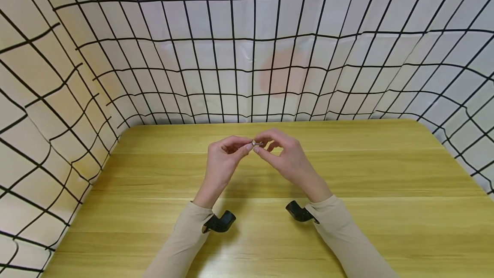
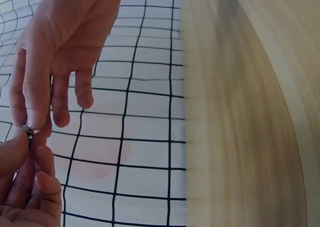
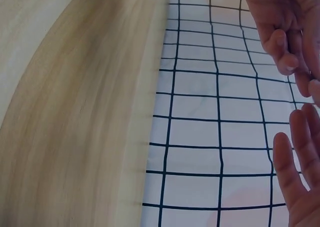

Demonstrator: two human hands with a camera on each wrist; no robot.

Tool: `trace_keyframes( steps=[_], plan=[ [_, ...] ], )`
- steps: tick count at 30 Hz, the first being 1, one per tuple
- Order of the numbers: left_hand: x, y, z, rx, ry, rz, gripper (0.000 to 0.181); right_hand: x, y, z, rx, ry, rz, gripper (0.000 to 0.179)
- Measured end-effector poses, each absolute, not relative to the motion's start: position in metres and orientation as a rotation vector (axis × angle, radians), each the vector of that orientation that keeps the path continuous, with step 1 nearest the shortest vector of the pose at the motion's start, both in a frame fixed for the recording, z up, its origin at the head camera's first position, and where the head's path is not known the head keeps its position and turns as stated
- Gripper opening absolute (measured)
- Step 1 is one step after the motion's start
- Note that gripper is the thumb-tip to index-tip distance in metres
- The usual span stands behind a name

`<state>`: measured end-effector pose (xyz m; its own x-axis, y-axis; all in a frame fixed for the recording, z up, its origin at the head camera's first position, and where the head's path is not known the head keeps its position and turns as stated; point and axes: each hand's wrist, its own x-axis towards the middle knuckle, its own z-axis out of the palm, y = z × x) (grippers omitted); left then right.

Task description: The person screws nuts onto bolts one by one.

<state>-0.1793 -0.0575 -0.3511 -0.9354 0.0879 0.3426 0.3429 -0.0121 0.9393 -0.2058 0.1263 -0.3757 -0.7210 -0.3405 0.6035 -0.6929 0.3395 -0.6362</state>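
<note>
Between the two hands, over the table, is a small shiny metal piece (image 1: 254,143) with a thin shaft that points to the right. The left hand (image 1: 223,153) pinches its left end with thumb and index finger. Thumb and index fingertips of the right hand (image 1: 284,153) close around the piece from the other side. In the left wrist view a sliver of the metal piece (image 2: 27,130) shows where the fingertips meet; the rest of it is covered. The right wrist view shows both hands at its right edge, the metal piece hidden.
Below the hands spreads a wooden table (image 1: 154,209). White sheeting with a black grid (image 1: 216,55) rises behind it and along both sides. Each sleeve cuff carries a black wrist device, one on the left (image 1: 221,222) and one on the right (image 1: 298,212).
</note>
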Motion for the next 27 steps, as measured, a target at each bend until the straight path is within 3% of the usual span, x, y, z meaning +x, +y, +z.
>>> trace_keyframes(
  steps=[27],
  plan=[
    [-0.1790,-0.0587,-0.3496,-0.513,-2.066,-2.056,0.009,-0.2064,0.1276,-0.3751,0.956,-2.277,1.313,0.007]
  ],
)
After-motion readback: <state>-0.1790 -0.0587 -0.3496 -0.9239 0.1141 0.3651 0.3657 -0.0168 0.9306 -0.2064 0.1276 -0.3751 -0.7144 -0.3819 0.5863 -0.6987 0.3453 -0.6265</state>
